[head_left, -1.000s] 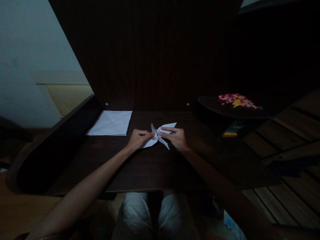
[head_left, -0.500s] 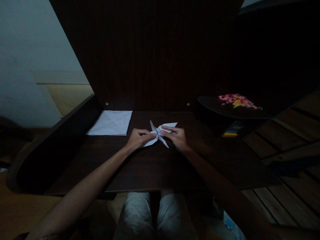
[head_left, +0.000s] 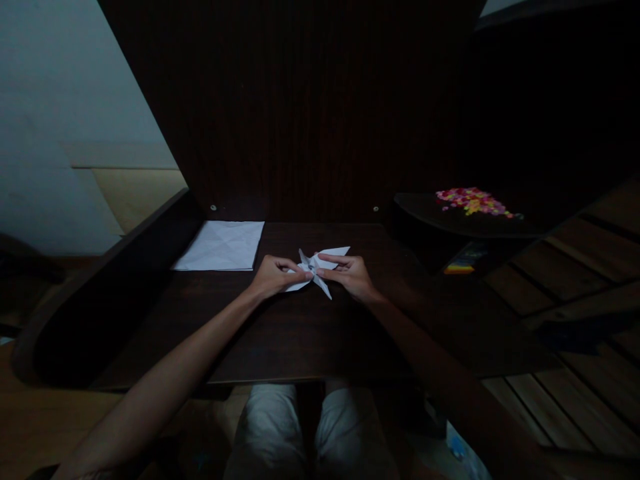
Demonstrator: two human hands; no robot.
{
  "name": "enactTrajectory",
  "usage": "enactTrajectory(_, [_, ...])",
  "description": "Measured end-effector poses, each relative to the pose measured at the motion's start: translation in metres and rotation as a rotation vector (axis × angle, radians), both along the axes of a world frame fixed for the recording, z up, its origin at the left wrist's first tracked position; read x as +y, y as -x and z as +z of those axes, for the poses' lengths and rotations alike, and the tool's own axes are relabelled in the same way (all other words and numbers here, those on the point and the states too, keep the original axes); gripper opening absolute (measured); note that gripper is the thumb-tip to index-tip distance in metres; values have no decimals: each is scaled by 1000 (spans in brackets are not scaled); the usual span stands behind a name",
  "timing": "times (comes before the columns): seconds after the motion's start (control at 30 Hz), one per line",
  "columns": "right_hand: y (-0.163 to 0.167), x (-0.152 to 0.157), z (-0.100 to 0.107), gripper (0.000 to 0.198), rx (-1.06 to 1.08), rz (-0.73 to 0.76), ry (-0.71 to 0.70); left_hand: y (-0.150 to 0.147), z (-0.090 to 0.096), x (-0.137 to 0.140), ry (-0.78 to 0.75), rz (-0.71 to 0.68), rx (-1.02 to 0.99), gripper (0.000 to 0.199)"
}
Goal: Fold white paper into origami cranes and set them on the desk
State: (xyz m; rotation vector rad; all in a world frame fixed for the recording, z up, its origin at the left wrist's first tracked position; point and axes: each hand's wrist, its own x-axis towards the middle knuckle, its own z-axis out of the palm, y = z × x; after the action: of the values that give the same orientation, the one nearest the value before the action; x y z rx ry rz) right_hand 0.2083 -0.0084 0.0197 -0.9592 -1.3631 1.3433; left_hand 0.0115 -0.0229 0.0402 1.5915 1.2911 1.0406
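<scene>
Paper pinwheel (head_left: 315, 262), one, white, folded and four-pointed, was at the middle of one dark-brown wooden desk (head_left: 295, 340). I saw the bare left hand (head_left: 274, 275) and bare right hand (head_left: 354, 275) pinching its opposite sides. One creased white paper square (head_left: 220, 245) lay leftward.

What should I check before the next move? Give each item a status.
1. Left hand gripping the folded white paper: ok, thumb near its middle.
2. Right hand gripping it: ok, by the flap on the right.
3. Pointed flaps spread outward: ok.
4. Creases at the centre: cannot tell, too small and dim.
5. Creased white square paper apart from the left hand: ok, by a narrow gap.
6. Pink, red and yellow pile away from both hands: ok, on the side shelf.
</scene>
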Motion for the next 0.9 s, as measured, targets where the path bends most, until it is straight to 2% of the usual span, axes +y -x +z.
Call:
enactTrajectory(0.1, [1, -1, 1, 56, -27, -12, 23, 0, -1, 0, -6, -5, 19, 32])
enactTrajectory(0.33, [0, 2, -1, 54, -21, -18, -47, 1, -6, 4, -28, -164, -107, 31])
enactTrajectory(0.5, [0, 3, -2, 52, -51, -45, -60, 2, -7, 6, 36, -187, -132, 34])
enactTrajectory(0.7, [3, 2, -2, 51, 10, -37, -13, 1, -12, 8, 128, -234, -267, 36])
enactTrajectory(0.9, [3, 3, -1, 49, -18, -77, -42, 5, -16, 13, -78, -172, -75, 27])
